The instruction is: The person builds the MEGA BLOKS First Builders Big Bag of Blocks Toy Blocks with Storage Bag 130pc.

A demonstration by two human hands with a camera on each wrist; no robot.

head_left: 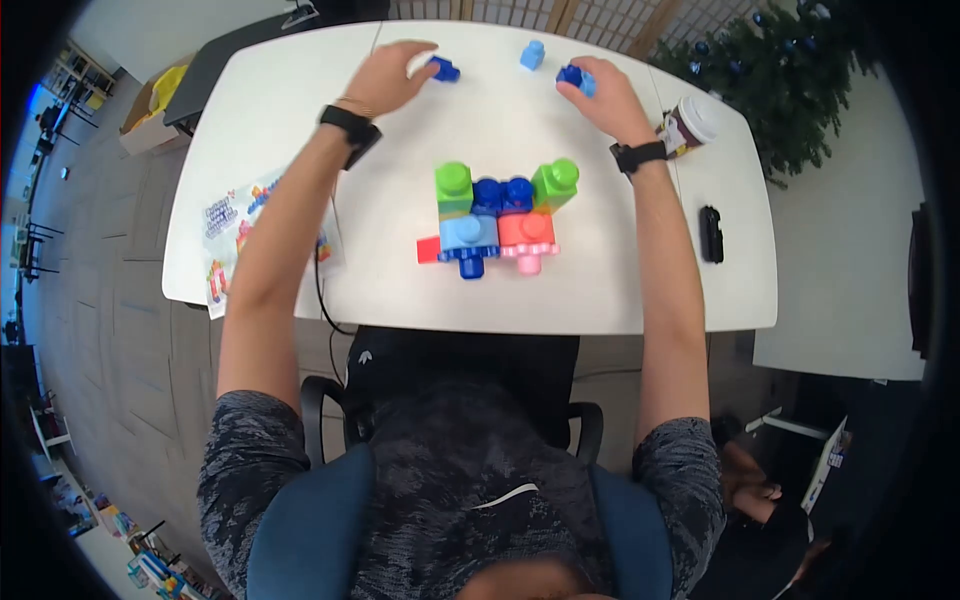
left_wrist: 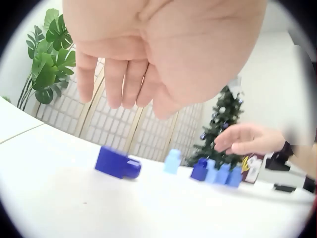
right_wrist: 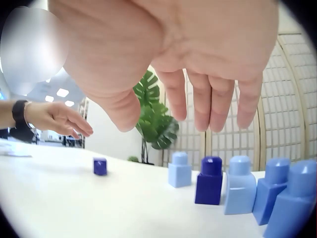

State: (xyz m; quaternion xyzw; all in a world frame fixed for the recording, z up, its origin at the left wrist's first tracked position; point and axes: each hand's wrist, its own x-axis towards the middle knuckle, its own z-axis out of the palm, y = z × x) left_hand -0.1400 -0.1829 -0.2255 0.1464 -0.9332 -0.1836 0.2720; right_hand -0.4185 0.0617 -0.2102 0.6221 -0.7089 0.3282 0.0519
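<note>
My left hand (head_left: 390,78) hovers over the far side of the table, its fingers relaxed and nothing in it. Below it, a dark blue toy block (left_wrist: 118,162) lies on its side. On the right, my right hand (head_left: 612,100) is held with loose fingers above a row of upright blocks. That row has a dark blue block (right_wrist: 209,181) and several light blue ones, including one rounded light blue block (right_wrist: 240,186). A separate pale blue block (head_left: 532,55) stands between the hands. Nearer me sits a built block structure (head_left: 497,230) in green, blue and pink.
A printed plastic bag (head_left: 222,240) lies at the table's left, partly under the left forearm. At the right are a lidded paper cup (head_left: 690,125) by the right wrist and a black case (head_left: 711,234). A decorated tree (head_left: 780,80) stands beyond the table's right corner.
</note>
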